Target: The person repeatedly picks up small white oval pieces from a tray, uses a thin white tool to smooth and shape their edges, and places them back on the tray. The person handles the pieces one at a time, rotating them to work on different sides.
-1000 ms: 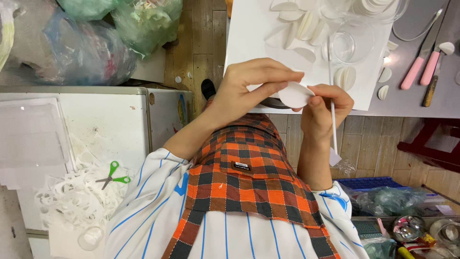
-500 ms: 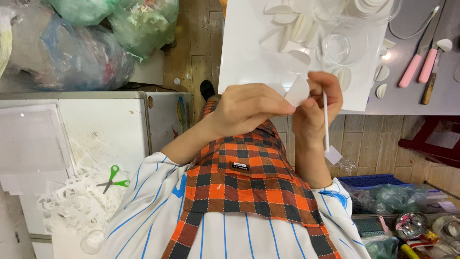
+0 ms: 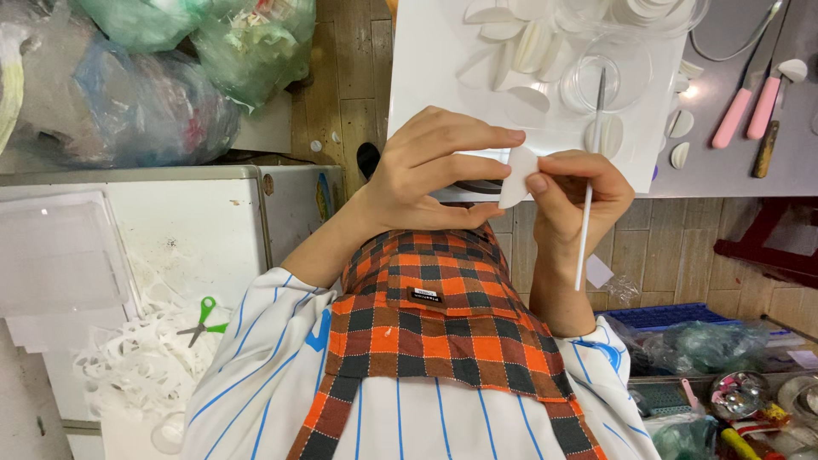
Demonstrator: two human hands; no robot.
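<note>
My left hand (image 3: 430, 175) and my right hand (image 3: 569, 198) meet above my orange checked apron (image 3: 443, 328). Both pinch a small white petal-shaped piece (image 3: 516, 175) between their fingertips. My right hand also grips a thin white stick (image 3: 585, 234) that stands nearly upright, its top end over a clear round dish (image 3: 610, 72). Just beyond the hands lies a white board (image 3: 426, 77) carrying several more white petal pieces (image 3: 524, 47).
Two pink-handled tools (image 3: 740, 112) lie on the grey table at the right. Green-handled scissors (image 3: 204, 317) rest on white paper scraps (image 3: 136, 370) atop a white cabinet (image 3: 204, 213). Filled plastic bags (image 3: 162, 77) sit top left. Bins of small items (image 3: 724, 392) stand bottom right.
The white piece showed a broad round face before and now looks narrower between the fingers. Both hands shifted slightly, and the stick stays in my right hand.
</note>
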